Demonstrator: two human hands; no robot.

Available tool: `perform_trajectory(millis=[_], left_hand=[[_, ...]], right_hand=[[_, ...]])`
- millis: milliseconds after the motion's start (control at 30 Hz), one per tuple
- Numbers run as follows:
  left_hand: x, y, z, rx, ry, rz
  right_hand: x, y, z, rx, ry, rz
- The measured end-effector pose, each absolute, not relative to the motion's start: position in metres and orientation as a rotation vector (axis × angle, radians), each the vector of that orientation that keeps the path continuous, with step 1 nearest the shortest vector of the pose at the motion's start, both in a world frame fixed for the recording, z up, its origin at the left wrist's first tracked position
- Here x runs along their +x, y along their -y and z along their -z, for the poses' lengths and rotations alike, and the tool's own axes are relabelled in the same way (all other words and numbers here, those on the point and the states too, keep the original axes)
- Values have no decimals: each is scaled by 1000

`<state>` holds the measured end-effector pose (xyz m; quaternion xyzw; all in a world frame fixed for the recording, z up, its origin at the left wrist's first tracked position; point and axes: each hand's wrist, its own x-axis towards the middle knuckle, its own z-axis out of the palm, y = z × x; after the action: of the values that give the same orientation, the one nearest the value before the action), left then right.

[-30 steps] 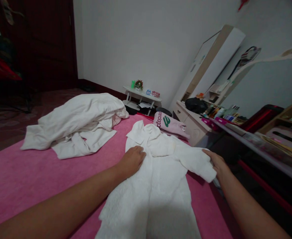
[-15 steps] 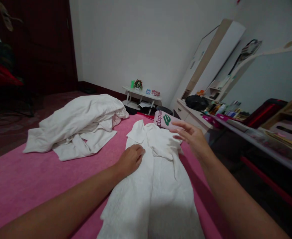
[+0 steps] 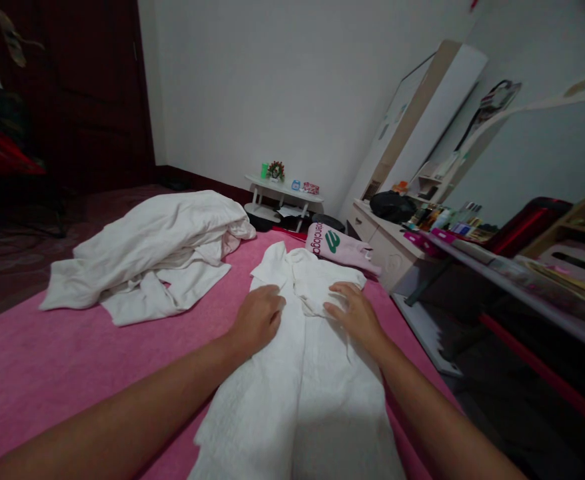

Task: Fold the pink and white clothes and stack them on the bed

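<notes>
A white garment [image 3: 292, 373] lies lengthwise on the pink bed cover [image 3: 182, 360], its collar end away from me and a folded part on its upper right. My left hand [image 3: 261, 317] rests on its upper left side with the fingers curled together; whether cloth is pinched under them is hidden. On the folded part at the right lies my right hand [image 3: 355, 313], fingers spread and touching the cloth.
A heap of white cloth [image 3: 162, 240] lies at the left of the bed. A pink folded cloth with green print [image 3: 340, 245] is beyond the garment. A small white table [image 3: 285, 189] stands by the wall; a desk [image 3: 517, 287] is at the right.
My right hand has come down and inward from near the pink folded cloth onto the white garment. My left hand has stayed nearly in place.
</notes>
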<state>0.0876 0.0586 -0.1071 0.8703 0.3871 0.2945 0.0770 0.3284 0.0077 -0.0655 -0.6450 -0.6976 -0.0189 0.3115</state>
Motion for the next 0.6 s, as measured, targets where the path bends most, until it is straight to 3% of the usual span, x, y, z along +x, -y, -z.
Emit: perform_trajectory(millis=[200,333,600], left_hand=[[86,-59,106,2415,-1595,-905],[82,-60,106,2385,-1560,-861],[75,-45,97,2447,-1359,-622]], right_hand=[[271,-55,54,-2080,1792,-27],[241,-99,45,-2396,1773,-201],[194,-143,60,-2544,1936,-225]])
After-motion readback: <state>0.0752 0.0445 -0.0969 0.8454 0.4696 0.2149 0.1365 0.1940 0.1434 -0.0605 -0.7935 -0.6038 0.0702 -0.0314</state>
